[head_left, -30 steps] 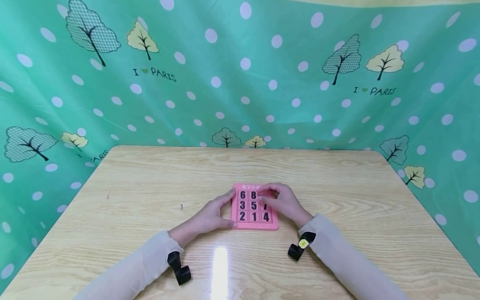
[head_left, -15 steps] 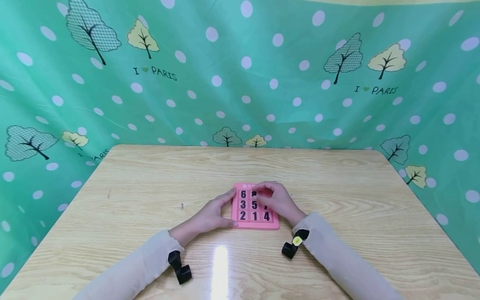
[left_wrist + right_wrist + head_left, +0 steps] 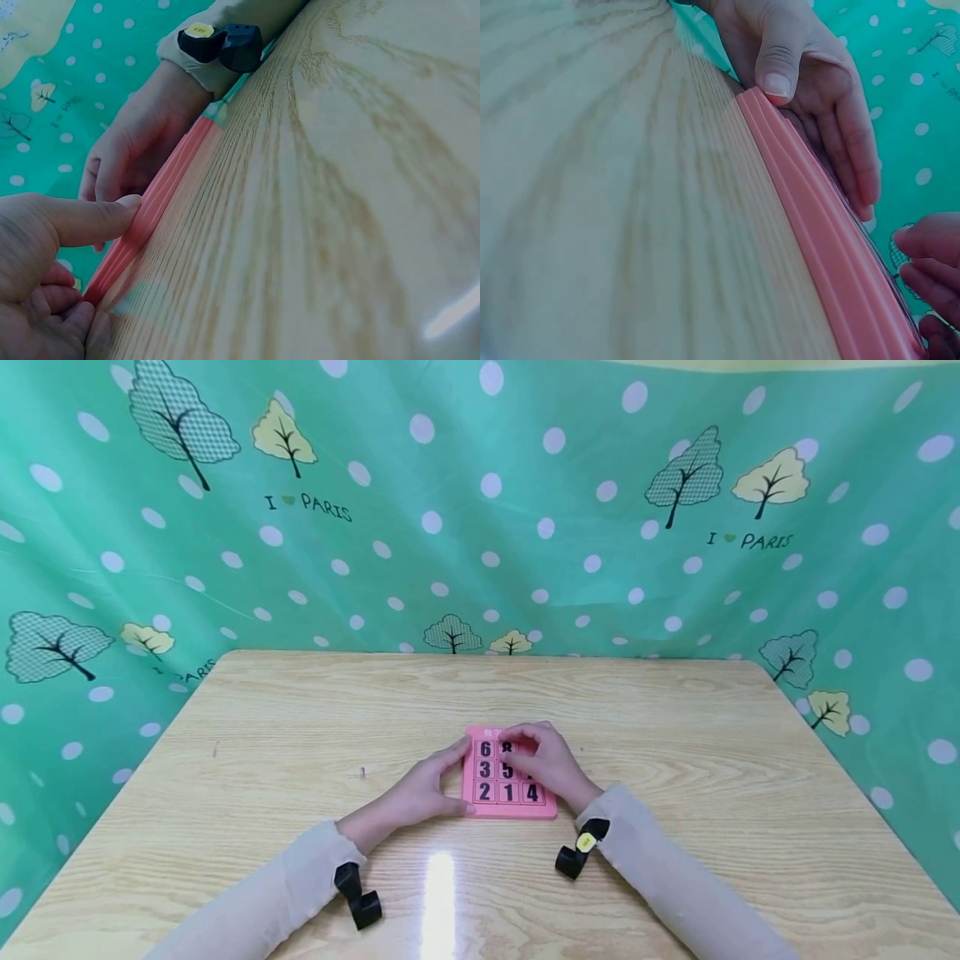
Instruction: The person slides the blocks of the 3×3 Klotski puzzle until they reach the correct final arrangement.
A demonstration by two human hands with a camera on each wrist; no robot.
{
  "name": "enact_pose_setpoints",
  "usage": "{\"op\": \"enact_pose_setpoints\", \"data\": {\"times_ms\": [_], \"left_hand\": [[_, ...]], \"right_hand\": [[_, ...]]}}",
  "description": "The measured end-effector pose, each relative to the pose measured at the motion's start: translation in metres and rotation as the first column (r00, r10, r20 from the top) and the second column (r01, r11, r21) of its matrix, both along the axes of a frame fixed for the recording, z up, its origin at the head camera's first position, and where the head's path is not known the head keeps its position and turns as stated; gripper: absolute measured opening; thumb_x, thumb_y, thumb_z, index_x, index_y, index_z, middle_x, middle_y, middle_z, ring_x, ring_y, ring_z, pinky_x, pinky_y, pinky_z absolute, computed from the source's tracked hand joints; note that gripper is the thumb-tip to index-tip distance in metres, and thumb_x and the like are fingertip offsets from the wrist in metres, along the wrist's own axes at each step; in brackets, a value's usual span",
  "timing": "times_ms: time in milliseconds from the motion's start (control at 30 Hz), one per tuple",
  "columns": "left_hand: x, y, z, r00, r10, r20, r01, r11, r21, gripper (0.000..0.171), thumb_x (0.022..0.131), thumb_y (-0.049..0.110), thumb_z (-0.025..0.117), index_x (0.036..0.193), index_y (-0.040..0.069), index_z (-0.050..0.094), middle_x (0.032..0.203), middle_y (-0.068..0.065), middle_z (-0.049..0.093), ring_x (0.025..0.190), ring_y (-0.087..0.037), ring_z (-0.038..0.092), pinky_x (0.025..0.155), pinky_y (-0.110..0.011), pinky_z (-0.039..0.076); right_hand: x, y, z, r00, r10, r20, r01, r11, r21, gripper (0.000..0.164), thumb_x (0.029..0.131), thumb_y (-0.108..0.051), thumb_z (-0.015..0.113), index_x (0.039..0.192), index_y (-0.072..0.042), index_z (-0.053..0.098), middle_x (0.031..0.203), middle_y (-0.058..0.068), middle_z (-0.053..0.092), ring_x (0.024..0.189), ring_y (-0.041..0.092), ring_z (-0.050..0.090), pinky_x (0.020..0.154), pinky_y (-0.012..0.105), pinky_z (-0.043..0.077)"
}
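Observation:
A pink sliding number puzzle lies flat on the table. My left hand grips its left side, thumb at the near corner and fingers along the far left edge. Over the upper right part hovers my right hand, its thumb and forefinger bent down at the 8 tile; contact is hard to tell. The 6, 3, 5, 2, 1 and 4 show, while the 7 and the top right corner are mostly covered. In the right wrist view the right fingertips appear beside the puzzle's pink edge.
The wooden table reaches back to a green dotted curtain. A small dark mark lies on the wood left of the puzzle. Light glares on the table near the front. Each wrist bears a black camera.
My right hand has shifted left across the puzzle, from the top right corner to over the 8, which it now partly covers. The left hand keeps its place.

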State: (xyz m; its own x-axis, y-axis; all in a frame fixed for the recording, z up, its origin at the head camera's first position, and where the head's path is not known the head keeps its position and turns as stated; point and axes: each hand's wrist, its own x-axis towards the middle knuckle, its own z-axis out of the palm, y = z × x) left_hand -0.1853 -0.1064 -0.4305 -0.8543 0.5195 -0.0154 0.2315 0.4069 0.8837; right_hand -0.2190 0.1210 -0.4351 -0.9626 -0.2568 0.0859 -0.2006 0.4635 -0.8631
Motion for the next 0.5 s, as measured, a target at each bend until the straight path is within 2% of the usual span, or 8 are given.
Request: {"op": "enact_pose_setpoints", "data": {"times_ms": [233,500], "left_hand": [[-0.0007,-0.0001,-0.0012,1.0,-0.009,-0.004,0.009,1.0,0.008,0.098,0.07,0.013,0.081,0.148,0.001,0.021,0.155,-0.013,0.018,0.143,-0.028,0.016,0.116,-0.043,0.013],[-0.0006,0.0001,-0.0013,1.0,-0.006,0.011,0.006,1.0,0.014,0.099,0.07,0.014,0.081,0.148,0.002,0.021,0.155,-0.011,0.018,0.143,-0.027,0.015,0.116,-0.043,0.012]], "right_hand": [[-0.0009,-0.0028,-0.0029,1.0,-0.006,-0.016,0.007,0.999,0.037,0.028,0.08,-0.015,0.073,0.107,-0.016,0.069,0.108,-0.002,0.062,0.105,0.018,0.046,0.094,0.039,0.04],[-0.0009,-0.0053,-0.0016,1.0,-0.027,0.014,0.026,0.998,0.053,0.028,0.078,-0.012,0.074,0.105,-0.016,0.069,0.102,0.0,0.058,0.098,0.018,0.046,0.087,0.034,0.042]]}}
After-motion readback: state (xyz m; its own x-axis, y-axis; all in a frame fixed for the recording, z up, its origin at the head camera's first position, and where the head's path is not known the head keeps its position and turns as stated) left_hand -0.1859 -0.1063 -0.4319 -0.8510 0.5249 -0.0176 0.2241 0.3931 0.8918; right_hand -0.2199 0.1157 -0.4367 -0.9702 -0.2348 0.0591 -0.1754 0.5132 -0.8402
